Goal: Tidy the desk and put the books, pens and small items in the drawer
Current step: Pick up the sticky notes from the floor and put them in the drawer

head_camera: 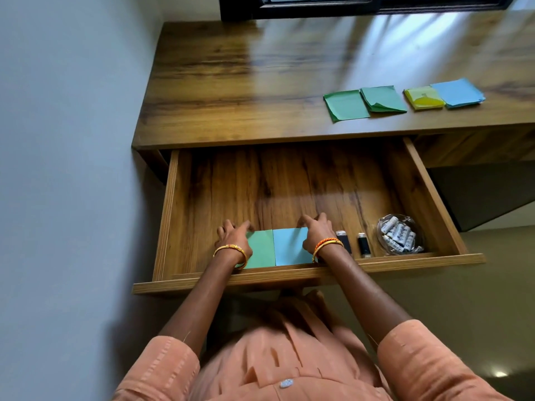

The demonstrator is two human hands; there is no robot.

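The wooden drawer stands pulled out under the desk top. At its front lie a green paper pad and a blue paper pad, side by side and touching. My left hand rests on the green pad's left edge, index finger stretched over its far corner. My right hand presses its fingertips on the blue pad's far right corner. On the desk top lie two green pads, a yellow pad and a blue pad.
In the drawer's front right part stand two small black items with silver caps and a glass bowl of rolled paper slips. A wall runs along the left. A dark window frame sits behind the desk.
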